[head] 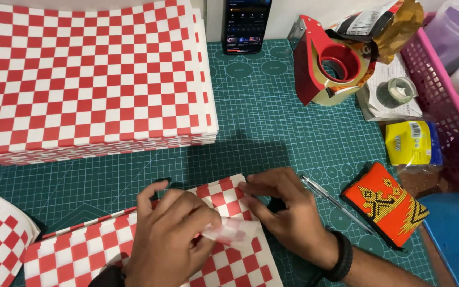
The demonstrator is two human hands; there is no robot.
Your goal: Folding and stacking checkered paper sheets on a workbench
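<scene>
From the head camera, the left hand (168, 236) is pinching a small translucent strip of tape (229, 231) between closed fingers over a red-and-white checkered sheet (81, 255) at the near edge of the green cutting mat (261, 127), while the right hand (285, 207) presses its bent fingers flat on the sheet's top corner (not gripping anything). A tall stack of checkered sheets (91, 79) sits at the far left, and over on the right are a red tape dispenser (328, 64), a yellow packet (413, 143), an orange beaded pouch (386, 204) and a pink basket (447, 101).

two bare hands, left hand (168, 234) and right hand (285, 210), entering from six o'clock. no gloves, no rings visible. thick black braided band (342, 258) around the right wrist, toward five o'clock. dark strap (107, 276) barely showing at the left wrist.
</scene>
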